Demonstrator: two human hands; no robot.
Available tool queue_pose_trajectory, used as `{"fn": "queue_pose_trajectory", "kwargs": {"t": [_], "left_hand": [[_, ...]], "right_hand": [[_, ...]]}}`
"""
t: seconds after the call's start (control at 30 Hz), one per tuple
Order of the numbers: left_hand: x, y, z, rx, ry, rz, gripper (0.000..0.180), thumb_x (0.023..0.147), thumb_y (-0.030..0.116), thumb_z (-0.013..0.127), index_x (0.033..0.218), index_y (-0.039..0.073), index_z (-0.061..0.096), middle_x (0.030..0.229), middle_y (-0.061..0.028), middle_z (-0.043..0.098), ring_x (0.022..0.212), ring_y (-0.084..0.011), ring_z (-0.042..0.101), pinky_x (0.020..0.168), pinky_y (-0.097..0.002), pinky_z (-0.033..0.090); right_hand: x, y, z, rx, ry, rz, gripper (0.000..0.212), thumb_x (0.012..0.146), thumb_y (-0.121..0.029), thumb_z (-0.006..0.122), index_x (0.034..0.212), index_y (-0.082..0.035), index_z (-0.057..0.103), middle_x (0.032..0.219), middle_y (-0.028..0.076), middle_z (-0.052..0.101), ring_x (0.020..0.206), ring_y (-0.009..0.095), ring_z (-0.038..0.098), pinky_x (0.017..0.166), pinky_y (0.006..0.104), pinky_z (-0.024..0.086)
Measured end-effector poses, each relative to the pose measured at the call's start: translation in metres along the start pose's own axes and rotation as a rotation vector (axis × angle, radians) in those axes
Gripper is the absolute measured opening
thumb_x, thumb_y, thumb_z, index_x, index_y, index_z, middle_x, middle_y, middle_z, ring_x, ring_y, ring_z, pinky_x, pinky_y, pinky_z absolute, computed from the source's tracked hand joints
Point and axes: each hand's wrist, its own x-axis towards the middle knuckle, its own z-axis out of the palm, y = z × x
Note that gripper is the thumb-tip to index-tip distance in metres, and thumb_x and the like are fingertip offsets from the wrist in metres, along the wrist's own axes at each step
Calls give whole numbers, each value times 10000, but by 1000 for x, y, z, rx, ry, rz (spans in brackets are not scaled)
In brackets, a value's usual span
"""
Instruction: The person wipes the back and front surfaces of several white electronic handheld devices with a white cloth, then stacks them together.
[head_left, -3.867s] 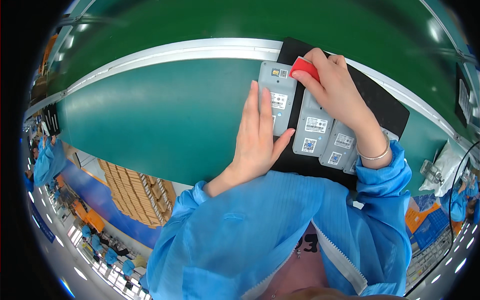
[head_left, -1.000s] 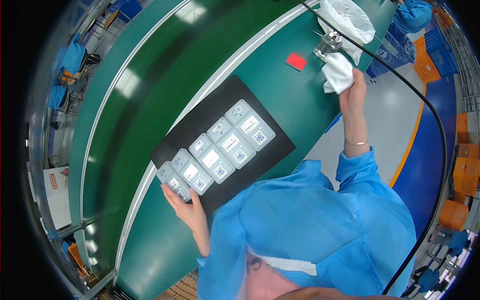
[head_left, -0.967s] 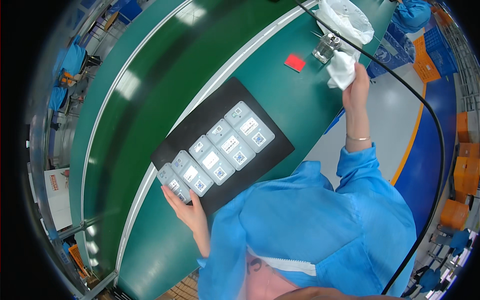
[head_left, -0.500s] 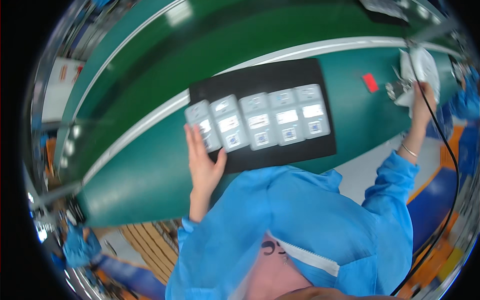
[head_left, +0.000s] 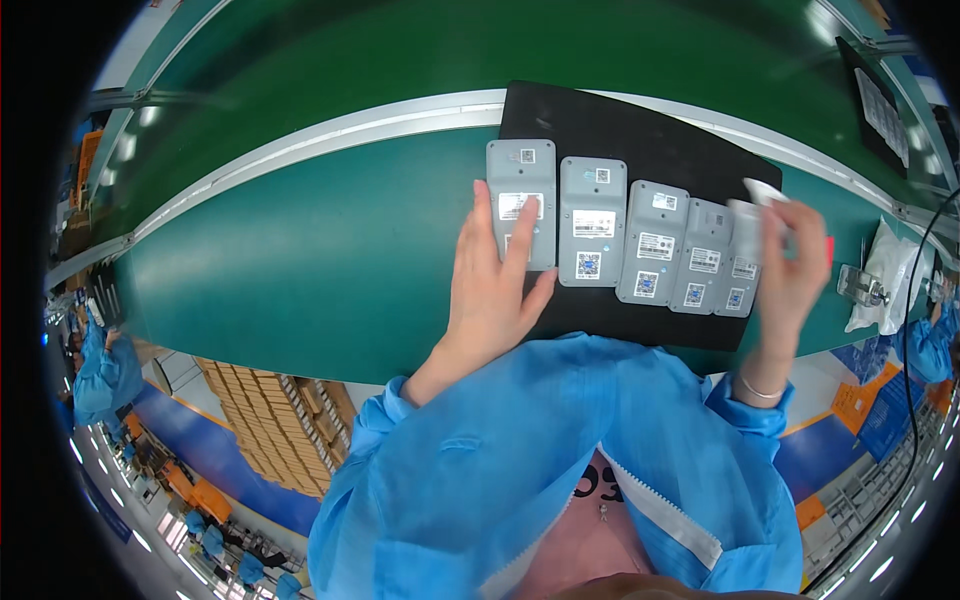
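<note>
Several grey handheld devices lie face down in a row on a black mat (head_left: 590, 318), their backs bearing white labels and printed square codes. On the leftmost device (head_left: 522, 165) rests my left hand (head_left: 492, 285), fingers spread, the thumb by its lower right corner. Over the mat's right end, my right hand (head_left: 795, 265) pinches a small white piece (head_left: 764, 191), blurred, too unclear to name. That hand and the white piece partly cover the rightmost device (head_left: 737, 297).
A green bench (head_left: 300, 270) runs beneath the mat, bounded by a white rail (head_left: 400, 122). A white plastic bag (head_left: 890, 270) and a small metal part (head_left: 858, 285) lie at the right. A black cable (head_left: 908, 345) hangs there. Brown cartons (head_left: 265, 415) stand below left.
My right hand has left the white bag and come over the mat's right end with a white piece. The whole view has turned and shifted; my left hand stays on the leftmost device.
</note>
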Motion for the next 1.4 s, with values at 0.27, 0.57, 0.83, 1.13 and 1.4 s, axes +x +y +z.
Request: {"fn": "queue_pose_trajectory", "kwargs": {"t": [0.27,0.57,0.83,1.13,1.4], "left_hand": [[4,5,-2,-27,-62,-16,839,736,154,773,1466,64,370,1486,-408,156,1281,-548,375,1019,-528,388],[0,2,-5,26,-31,-4,859,652,240,805,1423,83,459,1386,-462,297,1155,-563,487,942,-565,468],[-3,3,-2,30,-26,1,827,692,228,791,1429,72,450,1392,-454,291,1156,-571,471,939,-565,461],[-5,-4,-7,-124,-32,-1,851,655,175,815,1418,72,454,1437,-417,231,1262,-560,379,1011,-570,392],[-1,6,-17,-255,-125,-31,1042,522,362,926,1412,105,448,1491,-357,170,1361,-550,233,1083,-616,268]], "right_hand": [[21,-96,125,133,-192,-366,250,761,-50,663,1006,-2,643,972,81,613,909,256,599,757,356,499],[-1,-96,107,-2,-269,-528,440,703,-74,617,1116,77,627,1069,160,595,914,273,602,797,384,508],[1,-97,105,-22,-273,-532,468,713,-93,611,1151,72,608,1036,132,589,915,265,584,829,380,489],[50,-57,76,-191,-56,-275,332,745,-24,659,1076,-46,658,991,118,654,903,291,633,789,393,507],[-12,88,-70,-832,-24,178,231,939,-180,604,1146,-110,680,1065,98,666,944,274,651,786,378,519]]}}
